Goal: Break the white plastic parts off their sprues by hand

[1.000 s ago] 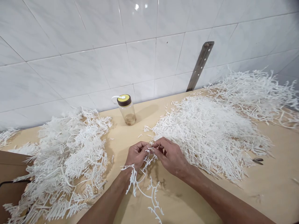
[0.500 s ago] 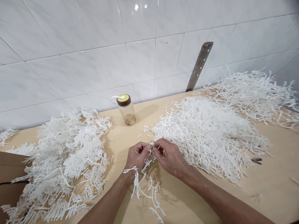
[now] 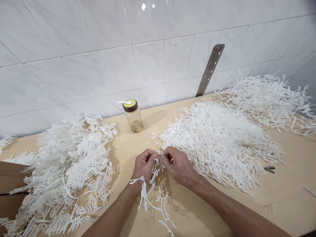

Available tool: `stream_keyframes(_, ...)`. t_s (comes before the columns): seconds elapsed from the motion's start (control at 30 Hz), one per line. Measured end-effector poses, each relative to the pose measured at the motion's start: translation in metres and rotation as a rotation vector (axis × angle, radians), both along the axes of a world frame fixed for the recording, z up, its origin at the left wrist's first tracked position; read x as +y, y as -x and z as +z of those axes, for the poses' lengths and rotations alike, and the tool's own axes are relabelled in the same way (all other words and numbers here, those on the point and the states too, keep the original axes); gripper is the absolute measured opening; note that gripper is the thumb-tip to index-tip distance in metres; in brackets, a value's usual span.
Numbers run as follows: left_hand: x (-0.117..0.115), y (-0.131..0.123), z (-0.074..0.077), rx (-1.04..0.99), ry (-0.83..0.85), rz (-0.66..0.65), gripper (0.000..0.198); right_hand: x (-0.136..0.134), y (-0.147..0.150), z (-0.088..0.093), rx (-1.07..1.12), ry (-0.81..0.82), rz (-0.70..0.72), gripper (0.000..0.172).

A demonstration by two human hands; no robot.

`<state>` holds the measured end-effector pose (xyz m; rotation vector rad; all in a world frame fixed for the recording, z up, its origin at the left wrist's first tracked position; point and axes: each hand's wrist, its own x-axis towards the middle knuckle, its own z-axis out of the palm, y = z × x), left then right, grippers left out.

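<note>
Between my two hands hangs a white branching plastic sprig [image 3: 161, 208], its thin twigs trailing down toward the near side of the table. My left hand [image 3: 145, 165] pinches the sprig's upper part between thumb and forefinger. Right beside it, my right hand [image 3: 178, 165] is closed in a pinch on the upper end of the sprig, the fingertips almost touching those of the left. The small bits at the fingertips are partly hidden. Close to my right hand lies a large heap of short white sprigs [image 3: 219, 141].
On the left a pile of white branched sprigs [image 3: 81, 164] spreads beside a cardboard box [image 3: 12, 184]. A clear bottle with a yellow-and-black lid [image 3: 133, 117] stands near the tiled wall. More long white pieces [image 3: 269, 98] lie back right; a small dark object [image 3: 270, 169] sits by the heap.
Both hands stay in nearly the same place, still pinching the sprig. Only the fingertips and the upper twigs have shifted slightly.
</note>
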<state>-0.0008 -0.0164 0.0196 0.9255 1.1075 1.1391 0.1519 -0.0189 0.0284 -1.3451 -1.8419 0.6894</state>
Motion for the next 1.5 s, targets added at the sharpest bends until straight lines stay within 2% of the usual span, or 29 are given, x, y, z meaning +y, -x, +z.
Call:
stream_keyframes(0.13,-0.002,0.000,0.003,-0.156,0.081,-0.077,0.036,0.002,0.002,-0.003,0.057,-0.010,-0.027,0.014)
stream_keyframes(0.3,-0.001,0.002,0.004,-0.216,0.109,-0.106,0.038,0.014,-0.014,-0.005,0.081,-0.024,-0.258,0.014)
stream_keyframes(0.4,0.002,0.003,0.000,-0.216,0.122,-0.093,0.038,0.018,-0.023,-0.001,0.102,0.020,-0.313,0.016)
stream_keyframes(0.53,0.004,0.003,-0.004,-0.235,0.092,-0.074,0.037,0.015,-0.024,0.004,0.205,0.109,-0.213,0.024)
stream_keyframes(0.63,0.003,0.003,-0.004,-0.198,0.093,-0.077,0.036,0.010,-0.020,0.009,0.217,0.125,-0.064,0.030)
stream_keyframes(0.73,0.002,0.003,-0.002,-0.146,0.081,-0.057,0.038,0.006,-0.018,0.016,0.215,0.219,0.100,0.031)
stream_keyframes(0.8,0.002,0.003,0.000,-0.110,0.061,-0.033,0.040,0.004,-0.017,0.021,0.218,0.278,0.160,0.029)
stream_keyframes(0.93,0.003,0.003,0.004,-0.052,0.042,-0.013,0.042,0.003,-0.016,0.023,0.243,0.332,0.157,0.023)
stream_keyframes(1.1,0.004,0.003,0.008,-0.053,0.058,-0.035,0.042,0.004,-0.016,0.016,0.282,0.361,0.116,0.019)
stream_keyframes(1.27,0.003,0.005,0.009,-0.073,0.093,-0.072,0.039,0.004,-0.018,0.013,0.336,0.455,0.187,0.023)
stream_keyframes(1.5,0.002,0.007,0.006,-0.130,0.106,-0.104,0.036,0.006,-0.022,0.013,0.337,0.506,0.280,0.032)
